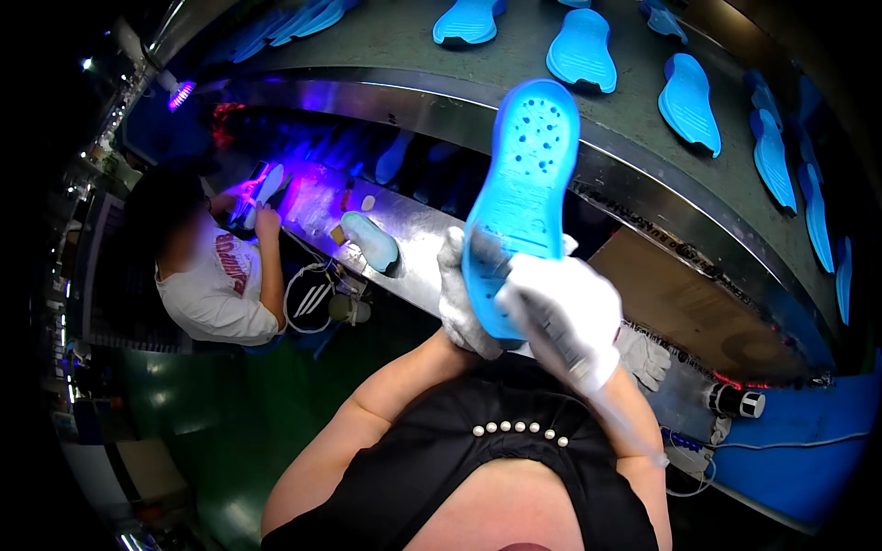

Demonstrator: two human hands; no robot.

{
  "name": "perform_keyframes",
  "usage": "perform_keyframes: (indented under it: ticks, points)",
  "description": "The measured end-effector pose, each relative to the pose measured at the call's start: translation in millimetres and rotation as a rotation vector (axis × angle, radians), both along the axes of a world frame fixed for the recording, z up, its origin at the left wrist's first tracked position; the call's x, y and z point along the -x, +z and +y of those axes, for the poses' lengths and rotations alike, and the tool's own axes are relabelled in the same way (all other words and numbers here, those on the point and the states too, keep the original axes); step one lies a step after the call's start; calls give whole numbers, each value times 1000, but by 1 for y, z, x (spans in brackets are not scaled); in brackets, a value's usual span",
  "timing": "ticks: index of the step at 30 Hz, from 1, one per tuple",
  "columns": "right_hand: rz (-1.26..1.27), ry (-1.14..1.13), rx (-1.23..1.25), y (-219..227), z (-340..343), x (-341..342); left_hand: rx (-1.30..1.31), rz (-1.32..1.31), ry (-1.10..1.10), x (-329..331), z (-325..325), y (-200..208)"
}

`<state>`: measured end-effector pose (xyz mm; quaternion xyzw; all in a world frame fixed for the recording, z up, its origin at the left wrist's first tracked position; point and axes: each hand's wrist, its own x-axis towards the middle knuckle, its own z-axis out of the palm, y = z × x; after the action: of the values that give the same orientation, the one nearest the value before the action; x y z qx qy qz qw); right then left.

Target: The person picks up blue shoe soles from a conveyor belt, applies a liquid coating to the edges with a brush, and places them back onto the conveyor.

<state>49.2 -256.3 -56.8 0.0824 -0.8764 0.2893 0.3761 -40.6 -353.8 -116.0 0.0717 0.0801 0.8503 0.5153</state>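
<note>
A bright blue shoe sole (pixel 537 184), dotted with small holes near its far end, stands tilted up in front of my chest. My left hand (pixel 457 303), in a pale work glove, grips its near end from the left side and from beneath. My gloved right hand (pixel 579 303) is closed around the handle of a brush (pixel 544 332). The dark bristles, smeared by motion, lie over the sole's near left part. Part of the sole is hidden behind the brush and right hand.
Beyond the sole runs a conveyor belt (pixel 386 55) with a metal edge, carrying several blue soles (pixel 582 50). A co-worker (pixel 216 266) on the left handles a sole under purple light. A pale shoe piece (pixel 370 241) lies on the metal bench (pixel 415 262). A glove (pixel 646 358) rests at right.
</note>
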Motion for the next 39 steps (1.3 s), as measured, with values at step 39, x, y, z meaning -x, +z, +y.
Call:
perform_keyframes:
  ticks: [39]
  points:
    - [-574, 146, 5, 21, 4, 14, 579, 933, -140, 132, -1, 32]
